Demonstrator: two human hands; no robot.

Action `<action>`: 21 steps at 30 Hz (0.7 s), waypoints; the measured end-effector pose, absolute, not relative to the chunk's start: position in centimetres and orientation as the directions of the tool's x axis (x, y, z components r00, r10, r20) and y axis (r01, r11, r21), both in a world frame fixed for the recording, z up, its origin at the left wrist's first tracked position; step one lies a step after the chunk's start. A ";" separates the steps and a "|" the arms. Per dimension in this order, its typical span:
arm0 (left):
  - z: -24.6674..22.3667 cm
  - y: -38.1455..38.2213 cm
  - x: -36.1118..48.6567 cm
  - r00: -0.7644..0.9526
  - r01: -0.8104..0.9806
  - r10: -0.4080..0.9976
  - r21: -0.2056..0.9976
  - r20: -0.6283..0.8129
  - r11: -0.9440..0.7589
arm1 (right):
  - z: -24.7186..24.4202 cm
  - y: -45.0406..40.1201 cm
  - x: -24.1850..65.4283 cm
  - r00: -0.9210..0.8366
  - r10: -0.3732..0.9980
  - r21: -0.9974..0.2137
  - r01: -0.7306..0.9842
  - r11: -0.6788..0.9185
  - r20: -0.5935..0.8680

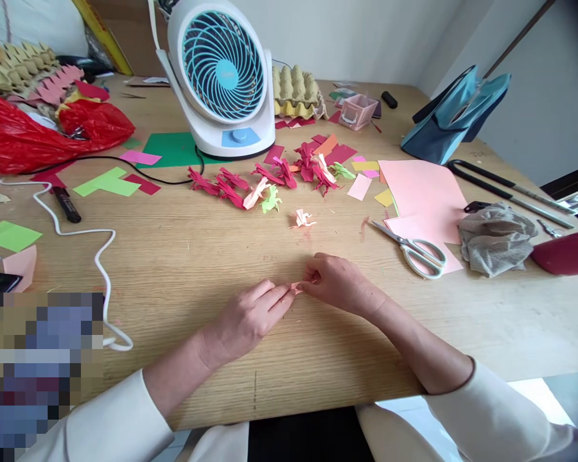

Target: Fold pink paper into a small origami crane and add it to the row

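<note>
A small folded piece of pink paper lies between my hands, low over the wooden table. My left hand has its fingers together on the paper's left side. My right hand pinches its right side with thumb and curled fingers. Most of the paper is hidden by the fingertips. Just beyond them sits a pale pink folded figure. Farther back is a cluster of folded paper figures, mostly red, with a few in pink and green.
A white fan stands at the back. Scissors lie on pink sheets at right, near a crumpled grey cloth and a blue bag. Left are a white cable, a marker and a red plastic bag.
</note>
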State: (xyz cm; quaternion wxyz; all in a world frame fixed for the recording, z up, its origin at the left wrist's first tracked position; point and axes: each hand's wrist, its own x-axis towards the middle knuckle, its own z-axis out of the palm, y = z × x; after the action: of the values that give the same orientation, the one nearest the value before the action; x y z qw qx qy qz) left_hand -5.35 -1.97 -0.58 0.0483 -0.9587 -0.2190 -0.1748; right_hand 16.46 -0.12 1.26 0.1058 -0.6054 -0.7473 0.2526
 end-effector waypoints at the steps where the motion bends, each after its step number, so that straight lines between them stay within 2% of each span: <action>1: -0.6 -2.0 -5.4 0.843 0.441 0.410 -0.011 0.348 -0.898 | 1.3 -0.1 16.4 -0.245 0.958 -0.499 0.855 0.141 -0.149; 10: -0.9 -2.1 -5.3 0.850 0.448 0.411 -0.041 0.328 -0.893 | 1.0 -0.2 16.2 -0.228 0.962 -0.455 0.880 0.137 -0.153; 14: -0.7 -2.2 -5.3 0.844 0.449 0.418 -0.016 0.335 -0.893 | 0.9 -0.3 16.2 -0.231 0.962 -0.456 0.878 0.143 -0.143; 21: -0.6 -2.2 -5.1 0.828 0.479 0.455 0.009 0.328 -0.878 | 1.0 -0.7 16.4 -0.241 0.963 -0.519 0.842 0.143 -0.125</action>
State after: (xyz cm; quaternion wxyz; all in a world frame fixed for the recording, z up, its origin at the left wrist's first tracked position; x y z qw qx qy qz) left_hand -5.14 -2.16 -0.58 0.0369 -0.9554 -0.2442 -0.1621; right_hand 16.39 -0.74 1.01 0.1196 -0.6044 -0.7466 0.2510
